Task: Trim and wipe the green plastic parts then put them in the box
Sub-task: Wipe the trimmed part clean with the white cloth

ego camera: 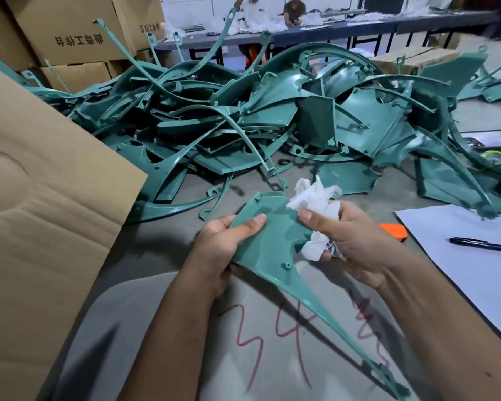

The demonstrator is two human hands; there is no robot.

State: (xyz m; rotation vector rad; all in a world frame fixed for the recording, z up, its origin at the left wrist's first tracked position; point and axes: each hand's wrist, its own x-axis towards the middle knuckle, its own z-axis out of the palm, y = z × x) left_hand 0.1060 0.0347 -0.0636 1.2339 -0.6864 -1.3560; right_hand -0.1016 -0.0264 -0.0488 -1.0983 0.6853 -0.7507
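Green plastic part (272,241), a flat panel with a broad top and a long thin tail, is held above the near edge of the worktop (162,244), its tail running down toward the near right corner. Left of the two hands (217,250) grips the panel's left edge, thumb lying across the face and the fingers curled behind it. Right hand (356,241) pinches a crumpled white cloth (313,198) between thumb and fingers and holds it against the panel's upper right edge; a second wad of the same cloth bulges out below the palm. Red marks are scrawled on the grey surface under the forearms. Past the hands, a big tangled pile of green parts (258,117), curved strips and fan-shaped plates, fills the middle and far side of the worktop. A large cardboard flap (41,198) covers the left edge, and printed cardboard boxes (70,33) stand stacked at the far left corner. At the right edge lies a white sheet (475,273) with a black pen (483,245) on it, and just beside the sheet's near-left corner sits a small orange object (394,231), partly hidden by the right hand. Farther along the right edge rests a phone (492,138). Two people (272,10) sit at a long table in the background.
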